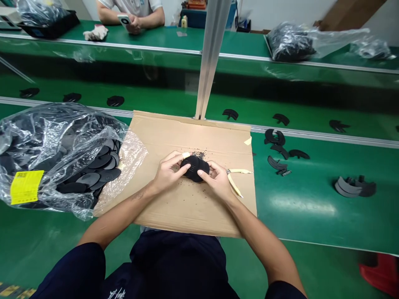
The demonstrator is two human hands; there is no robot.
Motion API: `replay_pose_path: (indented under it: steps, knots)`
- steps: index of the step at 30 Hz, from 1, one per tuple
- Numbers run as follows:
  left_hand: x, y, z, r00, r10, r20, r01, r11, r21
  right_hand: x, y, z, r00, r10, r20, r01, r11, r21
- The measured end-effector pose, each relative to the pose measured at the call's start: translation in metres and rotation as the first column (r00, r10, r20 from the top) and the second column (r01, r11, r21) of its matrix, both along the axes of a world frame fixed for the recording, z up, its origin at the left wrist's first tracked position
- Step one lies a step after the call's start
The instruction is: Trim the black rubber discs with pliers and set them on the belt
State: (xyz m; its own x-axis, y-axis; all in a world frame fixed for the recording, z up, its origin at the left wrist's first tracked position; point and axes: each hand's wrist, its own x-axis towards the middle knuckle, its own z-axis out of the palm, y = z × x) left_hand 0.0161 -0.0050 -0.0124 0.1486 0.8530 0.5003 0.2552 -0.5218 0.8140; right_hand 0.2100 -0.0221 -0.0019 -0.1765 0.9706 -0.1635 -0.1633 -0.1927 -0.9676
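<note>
Between my two hands, over the cardboard sheet (174, 207), are black disc-shaped plastic parts (193, 167) that overlap one another. My left hand (170, 170) grips their left side with thumb and fingers; a pale wrap covers one fingertip. On the right side, my right hand (218, 178) has its thumb on top and its fingers curled behind. Small black crumbs (198, 153) lie scattered just beyond the parts. Beside my right hand rests a pair of nippers with pale yellow handles (235, 182), partly hidden by that hand.
A clear plastic bag (62, 137) of grey and black discs lies left. Curved black pieces (277, 145) and a grey-black group (355, 187) sit on the green bench right. More parts lie along the green strip behind a metal post (210, 58). Opposite, a person holds a phone (124, 20).
</note>
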Motion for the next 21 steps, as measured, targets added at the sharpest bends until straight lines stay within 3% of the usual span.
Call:
replay_pose_path:
  steps: [6,16,21]
  knots:
    - [0.003,-0.004,0.004,0.995,0.047,-0.087,-0.037,0.993,0.115,0.0,-0.002,-0.003,1.0,-0.007,0.006,0.007,1.0,0.002]
    - [0.013,0.009,0.001,0.998,-0.04,-0.051,0.032,0.989,-0.144,0.005,0.002,-0.009,0.998,-0.07,-0.002,0.07,0.997,0.025]
    - [0.017,0.006,-0.008,0.988,-0.107,0.108,0.133,0.955,-0.265,0.007,0.001,-0.009,0.998,-0.06,0.015,0.059,0.998,0.014]
